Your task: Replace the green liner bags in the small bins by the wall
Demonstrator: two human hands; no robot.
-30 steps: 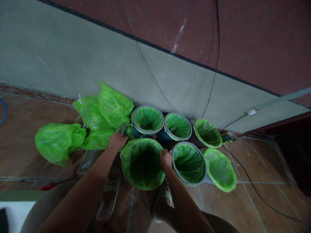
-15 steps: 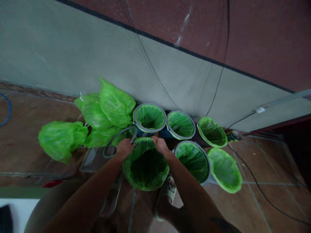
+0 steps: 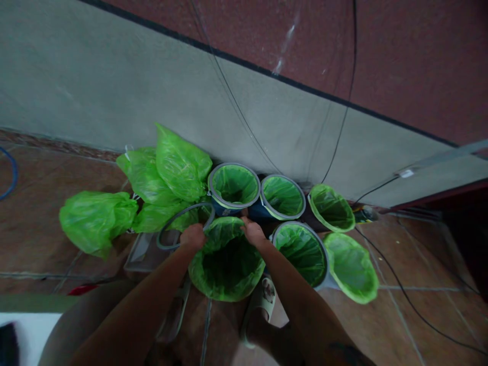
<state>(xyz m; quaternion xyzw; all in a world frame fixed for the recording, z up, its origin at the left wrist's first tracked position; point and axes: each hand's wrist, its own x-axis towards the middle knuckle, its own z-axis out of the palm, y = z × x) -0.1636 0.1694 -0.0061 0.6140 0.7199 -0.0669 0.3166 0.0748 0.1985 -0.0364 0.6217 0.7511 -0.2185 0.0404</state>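
Note:
A bin lined with a green plastic bag (image 3: 225, 264) stands on the floor right in front of me. My left hand (image 3: 193, 237) is closed on a grey plastic ring (image 3: 179, 222) at the bin's far left edge; the ring tilts up beside the bin. My right hand (image 3: 252, 232) is closed on the bag's far rim. Several more bins with green liners (image 3: 234, 184) stand behind and to the right along the wall; some carry grey rings on their rims.
Tied green bags (image 3: 97, 218) lie in a heap on the tiled floor at the left. Black cables (image 3: 396, 292) run down the wall and across the floor at the right. My sandalled feet (image 3: 263, 300) flank the bin. A clear tray (image 3: 143, 254) lies under the ring.
My left hand picked up the grey ring from beside the bags and brought it to the bin's edge. My right hand moved from the bin's right side to its far rim.

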